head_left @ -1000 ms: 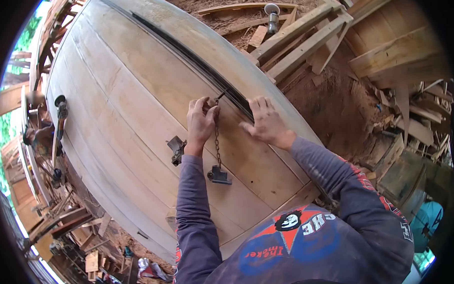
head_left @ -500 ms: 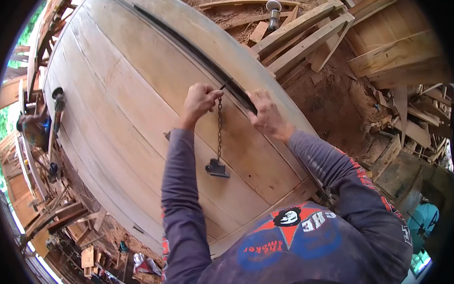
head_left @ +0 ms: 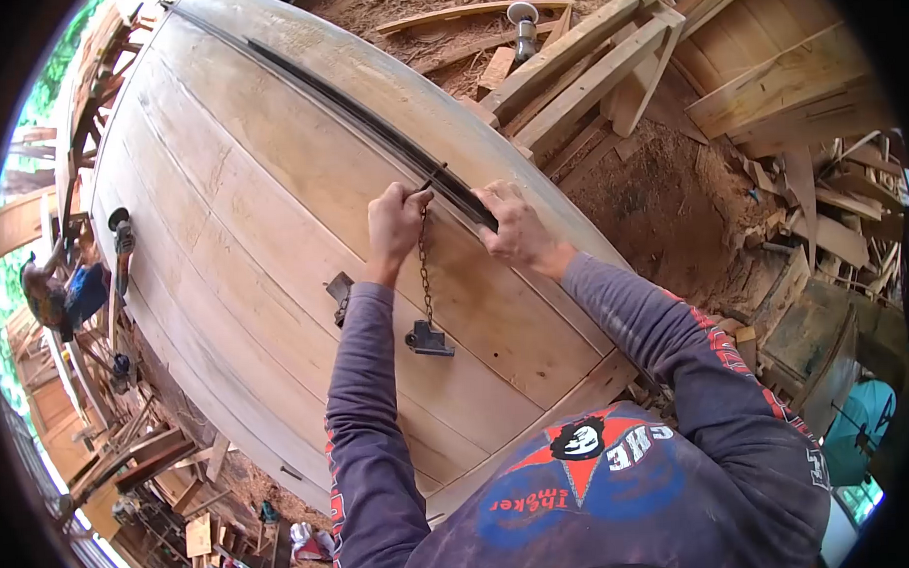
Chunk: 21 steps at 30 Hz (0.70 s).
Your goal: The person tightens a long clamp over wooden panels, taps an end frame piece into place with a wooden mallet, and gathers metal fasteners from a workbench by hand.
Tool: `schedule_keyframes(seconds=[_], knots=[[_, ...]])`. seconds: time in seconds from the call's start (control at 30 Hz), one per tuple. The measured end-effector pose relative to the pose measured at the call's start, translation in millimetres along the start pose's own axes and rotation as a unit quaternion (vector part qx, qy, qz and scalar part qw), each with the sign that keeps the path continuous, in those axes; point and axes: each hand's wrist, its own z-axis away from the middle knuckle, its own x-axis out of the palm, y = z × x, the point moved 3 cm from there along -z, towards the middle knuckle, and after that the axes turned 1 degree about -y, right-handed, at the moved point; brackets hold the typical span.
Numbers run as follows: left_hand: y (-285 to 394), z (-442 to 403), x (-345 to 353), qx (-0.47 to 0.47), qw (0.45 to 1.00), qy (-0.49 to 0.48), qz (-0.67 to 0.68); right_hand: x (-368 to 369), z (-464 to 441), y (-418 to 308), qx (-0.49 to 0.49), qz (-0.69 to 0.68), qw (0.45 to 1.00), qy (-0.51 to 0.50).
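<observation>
My left hand (head_left: 395, 222) is closed on a small dark metal rod at the top of a chain (head_left: 426, 270). From the chain hangs a dark metal bracket (head_left: 429, 339), resting against the planked wooden hull (head_left: 261, 191). The rod's tip reaches a long dark strip (head_left: 358, 112) that runs along the hull. My right hand (head_left: 516, 225) is wrapped round the lower end of that strip, fingers bent over it. A second dark metal piece (head_left: 340, 289) lies on the planks, partly behind my left forearm.
A co-worker (head_left: 63, 298) is at the hull's far left side, near a power tool (head_left: 122, 246). Wooden beams (head_left: 587, 74) and a light bulb (head_left: 524, 26) are at the upper right. Scrap wood (head_left: 828, 241) lies at the right, with a turquoise fan (head_left: 860, 425) below.
My left hand has closed round the rod, and the rod's tip now meets the strip. My right hand went from lying flat to gripping the strip's end. The co-worker has moved more into view.
</observation>
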Motion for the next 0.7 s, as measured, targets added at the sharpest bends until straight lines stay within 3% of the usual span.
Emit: schedule_keyframes(seconds=[0.03, 0.1, 0.13, 0.17, 0.23, 0.3, 0.37, 0.43, 0.5, 0.53, 0.57, 0.63, 0.67, 0.7], knots=[[-4, -8, -4, 0.002, 1.000, -0.004, 0.000, -2, 0, -1, 0.003, 0.001, 1.000, 0.002], [-17, -20, 0, -0.148, 0.975, -0.154, 0.068, -3, 1, -2, 0.018, -0.012, 1.000, -0.002], [-8, -18, -2, 0.055, 0.992, -0.087, -0.067, -2, -1, -1, 0.020, -0.011, 1.000, 0.001], [-10, -15, 0, 0.055, 0.992, -0.091, -0.068, 0, -1, -1, 0.017, -0.007, 1.000, 0.010], [-4, -6, 4, 0.183, 0.959, -0.027, -0.214, 3, -1, -3, 0.011, -0.003, 1.000, 0.013], [-7, -5, 6, 0.164, 0.967, -0.034, -0.194, 3, 1, -4, 0.006, 0.011, 1.000, 0.013], [-19, -8, 8, 0.146, 0.984, -0.039, -0.092, 3, -1, -1, -0.002, 0.019, 1.000, 0.002], [-10, -4, 4, 0.101, 0.990, -0.041, -0.089, 6, -1, -5, -0.014, 0.023, 1.000, -0.001], [-2, -3, -1, -0.002, 0.995, -0.049, -0.083, 6, -2, -7, -0.008, 0.049, 0.999, 0.009], [-9, -3, 3, -0.020, 0.999, -0.027, -0.023, 5, -1, -12, 0.004, 0.066, 0.998, 0.007], [-10, 0, 5, -0.013, 1.000, -0.015, -0.024, 3, -2, -19, -0.008, 0.069, 0.998, 0.013], [-13, 6, 12, 0.066, 0.997, 0.002, -0.049, 1, -1, -25, 0.079, 0.170, 0.982, -0.018], [-7, 7, 9, 0.020, 0.999, 0.011, 0.036, 0, -5, -24, 0.075, 0.170, 0.982, -0.015], [-2, 12, 7, 0.019, 0.999, 0.011, 0.034, 1, -7, -21, 0.091, 0.156, 0.983, -0.045]])
